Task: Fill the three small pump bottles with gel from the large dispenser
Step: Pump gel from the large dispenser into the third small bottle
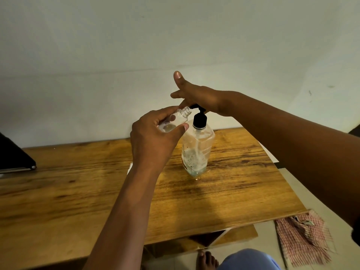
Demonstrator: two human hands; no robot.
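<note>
counting what's showing up here: two hands are showing, the left hand (153,137) and the right hand (196,96). one small bottle (175,121) is showing, clear and uncapped, so only one of the three is turning up in view. one large dispenser (196,147) with one black pump head (199,118) is sitting there. one wooden table (243,191) is carrying it. one checked cloth (303,236) is lying off to the right, one dark flat thing (13,156) is sitting at the left edge, and one bare foot (206,260) is poking in at the bottom.
</note>
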